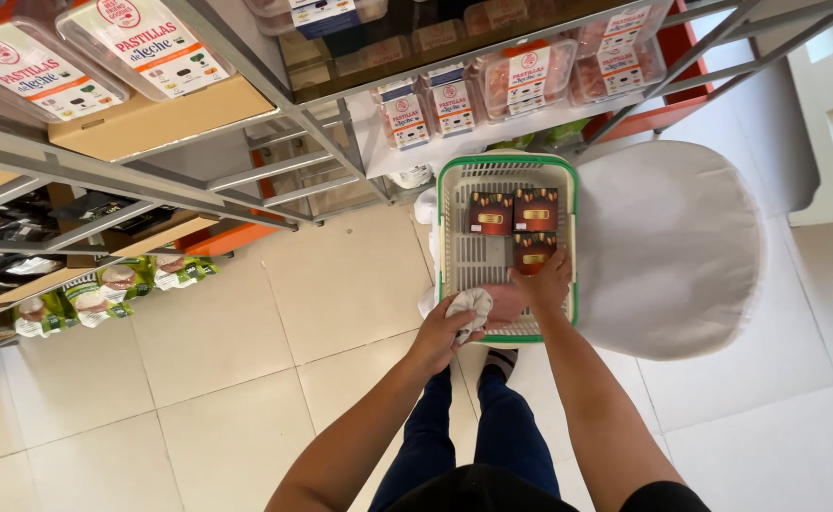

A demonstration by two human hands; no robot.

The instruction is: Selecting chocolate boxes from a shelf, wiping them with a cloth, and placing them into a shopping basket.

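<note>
Head view: person standing over a green-rimmed white plastic basket (450, 237).
Left hand (438, 332): clutching a crumpled white cloth (469, 305) at the basket's near edge.
Right hand (542, 283): fingers closing on a dark red box (533, 250) inside the basket.

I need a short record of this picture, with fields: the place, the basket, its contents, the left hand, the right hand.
place: shop aisle, tiled floor, metal shelves with packaged goods
basket: white plastic basket with green rim, beside a white round cushion
contents: three dark red boxes
left hand: grips a white cloth at the basket's near edge
right hand: rests on the nearest dark red box
</note>
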